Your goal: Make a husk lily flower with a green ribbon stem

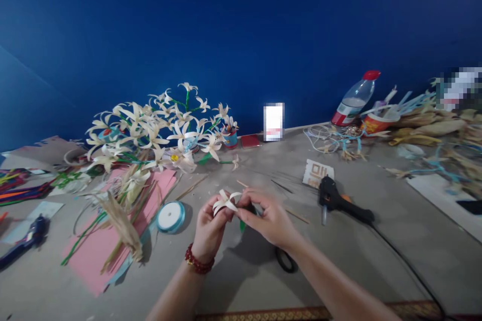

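Holding the white flower [226,201] just over the bench [339,273], between my hands. Left grip [211,225] is closed on it from below, thumb under the petals; right grip [266,216] is pinched at its right side, exact contact hidden. Can't tell whether the right also has the green piece [242,225] showing under it. Flower looks very light, petals thin and dry: a bit springy, not slippery, probably crease or tear if squeezed. Best hold: low at the base, petal tips left free. Ribbon spool [170,216] sits to the left, glue gun [331,195] to the right.
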{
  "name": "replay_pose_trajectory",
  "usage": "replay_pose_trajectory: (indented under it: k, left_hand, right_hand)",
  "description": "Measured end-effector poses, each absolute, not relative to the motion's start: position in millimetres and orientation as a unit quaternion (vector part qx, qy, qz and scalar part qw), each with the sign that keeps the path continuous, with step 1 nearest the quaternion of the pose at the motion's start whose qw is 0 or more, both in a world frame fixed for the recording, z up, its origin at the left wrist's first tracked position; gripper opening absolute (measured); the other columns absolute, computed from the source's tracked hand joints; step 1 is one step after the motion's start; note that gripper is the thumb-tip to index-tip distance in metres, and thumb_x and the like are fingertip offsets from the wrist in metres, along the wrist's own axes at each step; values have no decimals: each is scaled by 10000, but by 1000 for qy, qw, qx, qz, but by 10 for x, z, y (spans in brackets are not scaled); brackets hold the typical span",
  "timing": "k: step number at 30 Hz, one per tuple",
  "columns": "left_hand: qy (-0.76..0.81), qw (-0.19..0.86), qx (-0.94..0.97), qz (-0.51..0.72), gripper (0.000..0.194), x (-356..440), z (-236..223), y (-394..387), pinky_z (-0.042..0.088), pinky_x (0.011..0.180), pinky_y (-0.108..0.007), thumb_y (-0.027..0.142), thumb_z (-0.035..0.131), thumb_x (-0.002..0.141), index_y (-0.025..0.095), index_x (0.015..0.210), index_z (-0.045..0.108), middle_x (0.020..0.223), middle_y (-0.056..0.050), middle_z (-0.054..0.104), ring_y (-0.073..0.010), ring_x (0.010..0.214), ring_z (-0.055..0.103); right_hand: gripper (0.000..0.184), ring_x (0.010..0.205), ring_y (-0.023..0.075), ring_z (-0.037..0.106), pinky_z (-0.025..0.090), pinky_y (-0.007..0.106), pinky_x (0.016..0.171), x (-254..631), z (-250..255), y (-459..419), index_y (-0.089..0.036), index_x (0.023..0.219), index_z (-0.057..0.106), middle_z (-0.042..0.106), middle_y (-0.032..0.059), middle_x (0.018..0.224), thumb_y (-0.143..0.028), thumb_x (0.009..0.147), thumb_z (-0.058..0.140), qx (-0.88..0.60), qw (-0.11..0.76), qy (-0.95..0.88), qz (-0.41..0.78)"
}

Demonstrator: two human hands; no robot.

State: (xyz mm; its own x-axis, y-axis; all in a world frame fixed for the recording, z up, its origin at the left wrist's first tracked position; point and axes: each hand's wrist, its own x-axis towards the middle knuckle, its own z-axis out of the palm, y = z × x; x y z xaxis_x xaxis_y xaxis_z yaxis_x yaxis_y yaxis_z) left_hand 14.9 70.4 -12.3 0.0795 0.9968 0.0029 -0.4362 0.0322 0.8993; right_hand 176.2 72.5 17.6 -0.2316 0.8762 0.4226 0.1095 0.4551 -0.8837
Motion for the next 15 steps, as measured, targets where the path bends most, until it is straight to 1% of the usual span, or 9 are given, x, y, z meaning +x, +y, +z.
replay_pose_trajectory:
  k: [3,6,8,12,13,15]
  left_hand:
    - [365,616,382,585,241,169,-160,704,405,567,-213,325,826,662,161,785,698,672,11,578,-82,567,441]
    - [361,624,377,582,262,178,-165,706,409,558,-214,327,821,667,164,840,709,690,3,603,-83,565,452]
    - [356,628,379,578,257,169,-162,709,409,558,-213,323,818,673,169,850,712,695,2,613,-82,562,455]
    - [365,615,408,567,224,137,-160,712,408,579,-217,290,823,674,158,820,716,683,4,615,-90,585,473]
    - [368,612,413,565,226,133,-153,711,408,583,-219,285,825,673,157,826,718,687,2,618,-94,594,478]
    - [366,614,413,565,228,136,-126,711,409,588,-219,277,823,675,157,839,720,712,-4,627,-99,610,484]
  right_hand:
    - [157,695,159,581,472,373,909,1786,180,742,-212,689,609,596,-18,701,-205,845,624,-354,498,-688,392]
    - [122,793,191,616,498,353,848,1806,160,749,-214,712,630,624,-5,734,-202,834,637,-361,485,-682,411]
    - [101,819,202,624,508,341,809,1812,140,749,-216,728,634,635,-3,737,-200,828,636,-363,479,-675,428]
    - [96,778,186,616,476,373,885,1807,124,746,-218,727,624,655,-11,747,-194,820,632,-366,494,-667,420]
    - [97,759,178,609,469,371,886,1805,127,746,-216,725,619,655,-12,748,-197,819,634,-368,496,-667,416]
    - [97,740,171,594,474,342,830,1804,142,746,-211,728,616,652,-9,747,-208,823,632,-370,491,-671,415]
